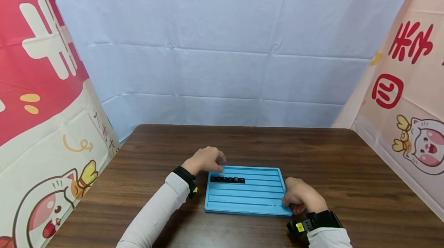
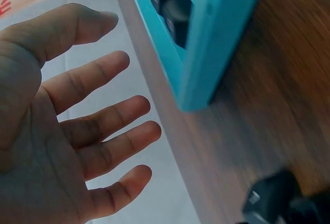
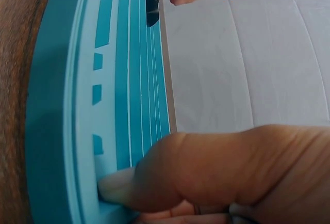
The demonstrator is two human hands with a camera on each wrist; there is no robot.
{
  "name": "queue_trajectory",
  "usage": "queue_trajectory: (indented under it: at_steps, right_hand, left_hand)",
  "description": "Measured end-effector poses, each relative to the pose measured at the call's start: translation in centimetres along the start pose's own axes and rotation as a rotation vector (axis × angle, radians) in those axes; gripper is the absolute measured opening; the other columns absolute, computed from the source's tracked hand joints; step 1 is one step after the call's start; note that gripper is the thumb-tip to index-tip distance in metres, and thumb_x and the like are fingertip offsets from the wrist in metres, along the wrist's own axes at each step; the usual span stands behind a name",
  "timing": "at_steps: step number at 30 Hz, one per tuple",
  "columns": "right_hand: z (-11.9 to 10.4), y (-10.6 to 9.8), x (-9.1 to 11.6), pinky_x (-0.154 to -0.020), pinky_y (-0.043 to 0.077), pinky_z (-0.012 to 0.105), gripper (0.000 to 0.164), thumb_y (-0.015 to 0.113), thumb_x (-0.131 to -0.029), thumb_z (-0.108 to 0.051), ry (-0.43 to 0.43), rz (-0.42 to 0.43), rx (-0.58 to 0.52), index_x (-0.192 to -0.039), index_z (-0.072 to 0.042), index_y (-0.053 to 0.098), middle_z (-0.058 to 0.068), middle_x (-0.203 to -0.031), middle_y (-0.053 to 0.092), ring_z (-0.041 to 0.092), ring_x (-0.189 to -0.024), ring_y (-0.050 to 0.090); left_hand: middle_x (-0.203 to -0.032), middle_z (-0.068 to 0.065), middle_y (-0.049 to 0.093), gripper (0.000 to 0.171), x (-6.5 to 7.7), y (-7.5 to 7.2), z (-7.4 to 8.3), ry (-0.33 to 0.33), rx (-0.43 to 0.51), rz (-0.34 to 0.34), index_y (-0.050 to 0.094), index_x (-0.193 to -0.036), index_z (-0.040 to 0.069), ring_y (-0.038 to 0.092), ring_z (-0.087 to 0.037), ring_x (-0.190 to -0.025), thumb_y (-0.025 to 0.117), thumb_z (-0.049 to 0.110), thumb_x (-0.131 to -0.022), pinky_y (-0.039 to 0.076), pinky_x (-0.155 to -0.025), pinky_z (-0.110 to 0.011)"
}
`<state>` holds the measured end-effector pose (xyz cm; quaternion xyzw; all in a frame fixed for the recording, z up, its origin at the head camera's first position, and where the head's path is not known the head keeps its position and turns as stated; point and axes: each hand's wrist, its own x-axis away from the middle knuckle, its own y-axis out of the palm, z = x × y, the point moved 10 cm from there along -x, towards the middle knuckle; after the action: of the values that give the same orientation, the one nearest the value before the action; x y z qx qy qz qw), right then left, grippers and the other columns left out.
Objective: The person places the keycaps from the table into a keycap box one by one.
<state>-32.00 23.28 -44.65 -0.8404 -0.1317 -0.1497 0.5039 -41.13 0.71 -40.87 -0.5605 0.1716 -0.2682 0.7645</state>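
Note:
A light-blue tray [image 1: 248,191] with long parallel grooves lies on the table. A short row of black keycaps [image 1: 227,180] sits in one groove toward its upper left; they also show as dark caps [image 2: 172,15] in the left wrist view. My left hand [image 1: 207,159] is over the tray's far left corner, fingers spread and holding nothing. My right hand [image 1: 301,194] grips the tray's near right corner, with the thumb [image 3: 121,185] pressed on its top face and the other fingers lower down, partly hidden.
The brown wooden table [image 1: 166,144] extends around the tray. A pale cloth [image 1: 222,67] hangs behind it, with printed cloths at the left [image 1: 52,144] and right [image 1: 406,132]. A blurred black object [image 2: 273,198] shows low in the left wrist view.

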Motion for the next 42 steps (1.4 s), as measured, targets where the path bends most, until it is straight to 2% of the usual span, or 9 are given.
queue_trajectory:
  at_steps: [11,21,28,35,42]
  right_hand:
    - [0.0,0.0,0.2,-0.041,0.047,0.028,0.009,0.064,-0.077,0.006,-0.003,-0.009,-0.003,-0.074,0.004,0.056,0.013,-0.053,0.055,0.016,-0.041,0.053]
    - [0.0,0.2,0.0,-0.041,0.047,0.027,0.009,0.064,-0.076,0.006,-0.005,-0.005,-0.006,-0.076,0.005,0.055,0.013,-0.054,0.056,0.016,-0.041,0.054]
    - [-0.1,0.2,0.0,-0.041,0.046,0.027,0.009,0.065,-0.076,0.005,-0.007,-0.003,-0.001,-0.075,0.004,0.056,0.013,-0.054,0.056,0.016,-0.041,0.054]
    - [-0.1,0.1,0.0,-0.041,0.047,0.028,0.009,0.064,-0.076,0.005,-0.011,-0.004,-0.006,-0.074,0.004,0.055,0.013,-0.052,0.056,0.016,-0.041,0.054]
    - [-0.2,0.1,0.1,-0.041,0.046,0.027,0.01,0.064,-0.077,0.006,-0.011,-0.003,-0.015,-0.076,0.004,0.055,0.013,-0.053,0.056,0.016,-0.041,0.053]
  left_hand:
    - [-0.107,-0.001,0.061,0.026,1.5,-0.6,-2.7,-0.041,-0.007,0.032,0.068,-0.11,0.015,0.056,-0.021,-0.098,0.068,0.021,-0.084,0.046,-0.08,-0.04]
    - [-0.104,-0.002,0.062,0.027,2.7,-0.5,-6.0,-0.121,0.002,0.047,0.067,-0.109,0.013,0.058,-0.022,-0.095,0.07,0.017,-0.082,0.045,-0.08,-0.044]
    - [-0.104,-0.002,0.061,0.025,3.4,-0.4,-8.1,-0.181,-0.001,0.057,0.068,-0.107,0.016,0.057,-0.022,-0.094,0.07,0.018,-0.083,0.045,-0.078,-0.044]
    - [-0.101,-0.003,0.061,0.024,3.7,-0.5,-8.9,-0.184,0.027,0.069,0.068,-0.105,0.015,0.057,-0.023,-0.09,0.071,0.016,-0.082,0.046,-0.076,-0.044]
    - [-0.098,-0.005,0.06,0.024,3.6,-0.5,-9.1,-0.17,0.071,0.089,0.068,-0.102,0.01,0.055,-0.019,-0.085,0.073,0.008,-0.079,0.047,-0.073,-0.036]
